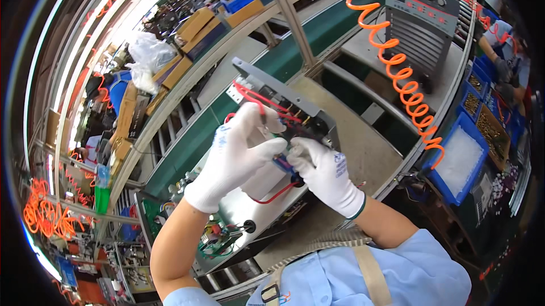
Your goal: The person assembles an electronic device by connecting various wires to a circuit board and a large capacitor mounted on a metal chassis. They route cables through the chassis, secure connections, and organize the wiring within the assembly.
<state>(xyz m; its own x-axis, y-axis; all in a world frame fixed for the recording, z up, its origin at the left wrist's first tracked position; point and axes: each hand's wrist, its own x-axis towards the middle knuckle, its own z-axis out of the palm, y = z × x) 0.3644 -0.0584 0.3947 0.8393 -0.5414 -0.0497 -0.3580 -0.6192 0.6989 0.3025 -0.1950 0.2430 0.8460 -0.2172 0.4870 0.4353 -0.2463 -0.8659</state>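
With the left hand (234, 150) curling its fingers and the right hand (326, 174) bunching its fingertips, what they pinch impossible to tell, careful work keeps the red wires (265, 100) slack beside the tilted grey panel (296, 97) just beyond.

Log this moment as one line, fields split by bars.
left hand: white glove, fingers by red wires | right hand: white glove, fingers bent near grey panel | upper right: grey machine
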